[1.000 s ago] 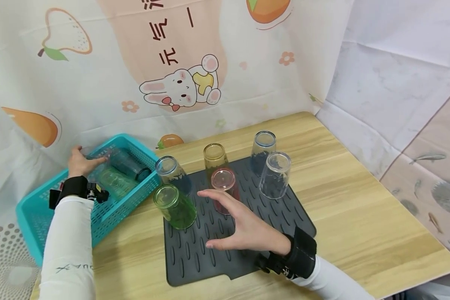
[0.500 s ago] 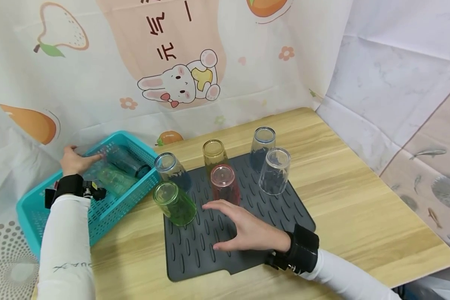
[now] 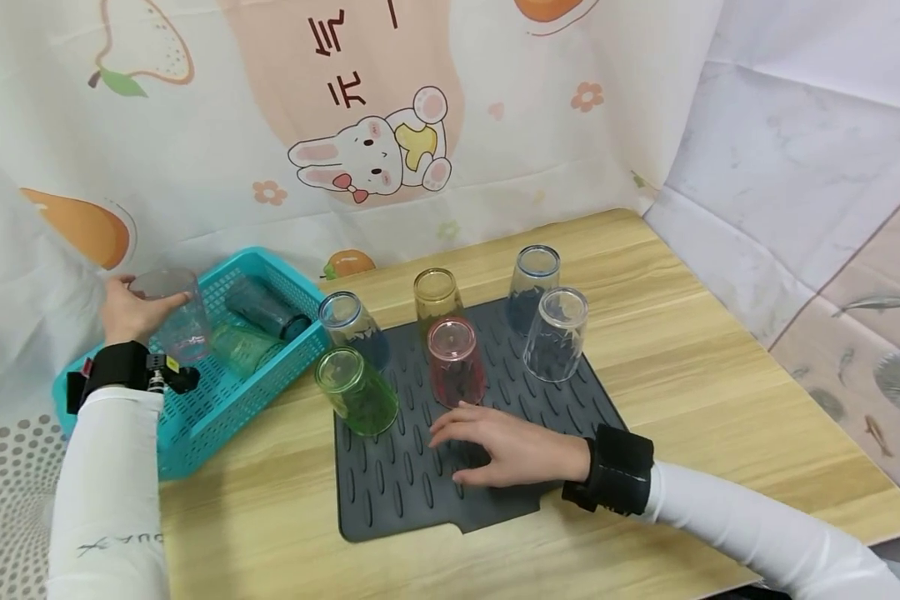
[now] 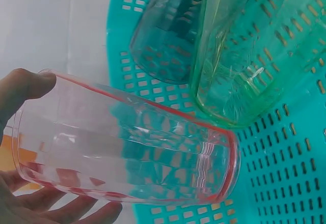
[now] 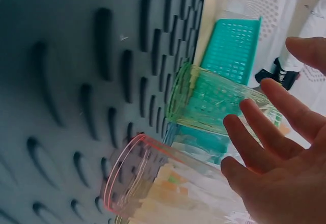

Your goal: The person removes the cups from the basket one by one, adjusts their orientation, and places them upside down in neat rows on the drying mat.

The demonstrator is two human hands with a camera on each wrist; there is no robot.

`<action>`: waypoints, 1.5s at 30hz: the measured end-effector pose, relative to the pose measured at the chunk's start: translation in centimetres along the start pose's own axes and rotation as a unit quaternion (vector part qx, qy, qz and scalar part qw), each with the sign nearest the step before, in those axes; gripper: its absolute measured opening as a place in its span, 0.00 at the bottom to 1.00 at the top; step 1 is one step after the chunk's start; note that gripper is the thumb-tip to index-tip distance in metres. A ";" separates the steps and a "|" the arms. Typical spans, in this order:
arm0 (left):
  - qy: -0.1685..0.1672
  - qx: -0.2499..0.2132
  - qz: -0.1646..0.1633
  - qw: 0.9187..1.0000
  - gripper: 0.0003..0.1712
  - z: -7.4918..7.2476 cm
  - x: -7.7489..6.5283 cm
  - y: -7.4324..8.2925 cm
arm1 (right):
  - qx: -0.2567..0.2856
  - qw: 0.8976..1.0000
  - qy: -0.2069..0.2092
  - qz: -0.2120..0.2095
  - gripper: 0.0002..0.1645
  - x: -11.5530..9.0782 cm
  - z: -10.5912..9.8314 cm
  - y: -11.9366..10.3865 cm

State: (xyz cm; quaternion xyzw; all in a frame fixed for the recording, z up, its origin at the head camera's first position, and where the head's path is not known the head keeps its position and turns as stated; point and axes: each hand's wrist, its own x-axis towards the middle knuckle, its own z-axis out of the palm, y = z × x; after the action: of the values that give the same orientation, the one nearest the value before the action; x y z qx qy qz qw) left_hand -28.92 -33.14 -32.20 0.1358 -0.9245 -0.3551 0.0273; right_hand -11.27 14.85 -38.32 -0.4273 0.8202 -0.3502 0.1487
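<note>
From my remote post I saw the left hand [image 3: 137, 310] clamped, thumb against fingers, on a pink-edged clear glass [image 3: 183, 321] at the frame's left, over the turquoise basket [image 3: 247, 400]. A green glass [image 3: 242, 348] and a dark bluish glass [image 3: 262, 305] lay inside. The pink-edged clear glass slanted lengthwise, upper left to lower right. Near centre, the right hand [image 3: 506, 446] had its fingers apart.

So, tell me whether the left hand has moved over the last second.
Yes: in the head view, the left hand has shifted left, farther from the dark mat.
</note>
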 end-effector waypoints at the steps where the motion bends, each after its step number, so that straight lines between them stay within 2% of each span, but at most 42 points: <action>1: 0.002 -0.003 0.002 1.000 0.53 -0.2 -0.2 0.2 | -0.006 1.000 -0.005 0.003 0.23 0.0 -0.1 0.0; 7: 0.010 -0.009 0.018 1.000 0.54 -1.0 -1.0 0.8 | -0.020 0.999 -0.024 0.016 0.21 -0.2 -0.1 0.3; 16: 0.005 -0.005 0.036 0.999 0.55 -1.8 -1.9 2.3 | -0.047 0.999 -0.017 0.005 0.18 -0.5 0.2 0.7; 22: 0.001 0.013 0.072 0.997 0.54 -2.2 -2.6 3.6 | -0.048 0.999 -0.016 0.017 0.16 -0.5 0.1 0.5; 26: -0.005 0.022 0.092 0.995 0.54 -2.1 -3.1 4.4 | -0.049 0.998 -0.015 0.021 0.16 -0.5 0.1 0.3; 31: -0.009 0.007 0.099 0.995 0.55 -1.9 -3.7 5.6 | -0.046 0.999 -0.013 0.021 0.15 -0.6 0.3 0.1; 38: -0.007 -0.008 0.108 0.994 0.55 -1.5 -4.2 7.1 | -0.030 0.999 0.022 0.002 0.11 -0.7 0.5 0.3; 45: 0.000 -0.020 0.116 0.993 0.54 -1.4 -5.1 8.5 | -0.021 0.999 0.035 -0.014 0.10 -0.7 0.4 0.2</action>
State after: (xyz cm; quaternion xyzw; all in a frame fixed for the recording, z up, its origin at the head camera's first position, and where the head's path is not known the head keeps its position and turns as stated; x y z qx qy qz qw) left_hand -25.75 -26.56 -25.28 0.0271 -0.9269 -0.3676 0.0711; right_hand -10.76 15.27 -38.82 -0.4291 0.8262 -0.3495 0.1057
